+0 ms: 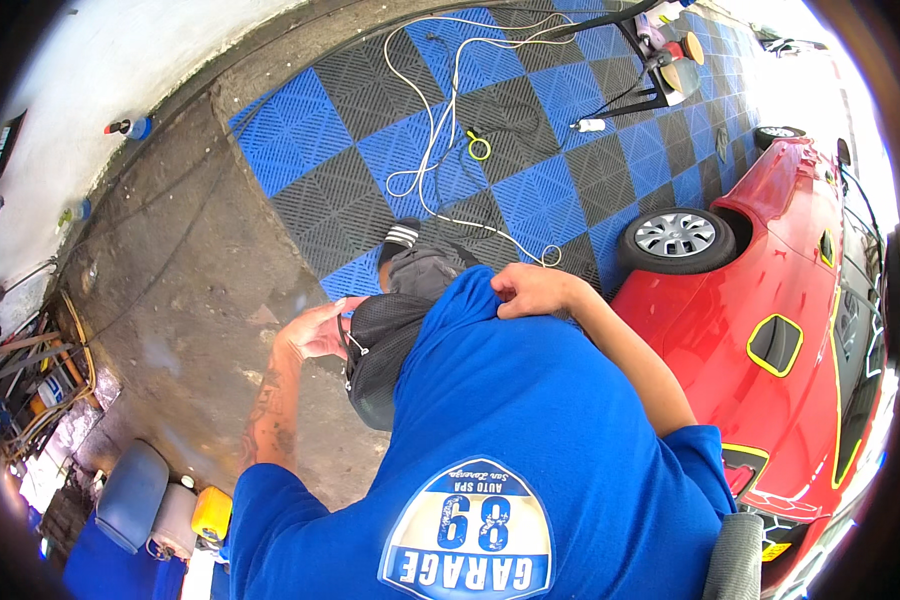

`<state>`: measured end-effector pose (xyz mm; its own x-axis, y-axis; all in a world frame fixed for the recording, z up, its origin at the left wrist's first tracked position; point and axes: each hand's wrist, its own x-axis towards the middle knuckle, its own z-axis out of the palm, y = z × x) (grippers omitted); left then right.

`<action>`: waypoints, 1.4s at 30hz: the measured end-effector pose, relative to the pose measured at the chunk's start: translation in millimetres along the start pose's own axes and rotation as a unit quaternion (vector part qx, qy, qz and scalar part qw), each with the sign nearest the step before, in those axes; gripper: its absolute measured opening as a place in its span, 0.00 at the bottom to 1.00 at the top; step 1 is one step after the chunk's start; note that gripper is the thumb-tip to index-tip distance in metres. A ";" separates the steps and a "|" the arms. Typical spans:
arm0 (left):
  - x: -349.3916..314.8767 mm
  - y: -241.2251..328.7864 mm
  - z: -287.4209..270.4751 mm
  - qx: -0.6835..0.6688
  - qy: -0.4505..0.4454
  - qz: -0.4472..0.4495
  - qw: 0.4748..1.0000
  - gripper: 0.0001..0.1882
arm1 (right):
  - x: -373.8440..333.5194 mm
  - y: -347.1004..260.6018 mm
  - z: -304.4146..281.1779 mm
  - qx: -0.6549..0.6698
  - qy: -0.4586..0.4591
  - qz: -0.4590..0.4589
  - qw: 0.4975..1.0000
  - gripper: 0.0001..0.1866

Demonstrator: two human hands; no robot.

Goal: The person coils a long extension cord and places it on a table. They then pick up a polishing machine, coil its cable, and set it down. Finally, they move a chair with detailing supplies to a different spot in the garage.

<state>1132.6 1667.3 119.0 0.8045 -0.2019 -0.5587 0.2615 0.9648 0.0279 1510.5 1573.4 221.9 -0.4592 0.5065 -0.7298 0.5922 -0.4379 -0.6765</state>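
Observation:
My right hand (530, 292) has its fingers curled into the hem of my blue T-shirt (540, 400), pulling the cloth up. At my left side, my left hand (320, 328) is closed at the edge of a black mesh fabric piece (385, 325) with a thin pale cord on it. Whether this is a garment or a pouch I cannot tell. The fingertips of my left hand are partly hidden behind it. Below, a dark shoe with white stripes (402, 234) shows past grey cloth (425, 270).
A red car (760, 270) with yellow-edged trim stands at the right. Blue and black floor tiles (410, 150) carry a looped white cord (454, 100) and a black-framed stand (642, 60). Left lie bare concrete (170, 290), a pile of hoses and tools (45, 370), and a yellow container (211, 514).

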 end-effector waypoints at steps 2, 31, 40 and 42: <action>0.8 -3.1 -1.1 -0.006 -0.006 0.015 1.000 0.39 | -0.8 -3.6 0.4 0.013 0.001 0.004 1.000 0.10; -3.3 53.2 -50.8 0.165 0.237 -0.163 0.943 0.46 | -62.7 194.7 124.2 0.460 0.491 0.184 0.717 0.14; 27.7 191.1 -57.8 0.376 0.438 0.020 0.816 0.37 | -63.4 223.8 319.1 0.695 0.503 0.314 0.407 0.10; 47.7 214.7 -46.0 0.374 0.433 0.079 0.817 0.37 | -49.1 222.5 339.5 0.736 0.460 0.313 0.386 0.10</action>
<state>1202.6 1872.6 60.2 0.2660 0.4224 -0.8665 0.7032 0.5298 0.4741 1440.0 1199.0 73.7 0.2994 -0.2885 -0.9094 -0.9318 -0.2934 -0.2137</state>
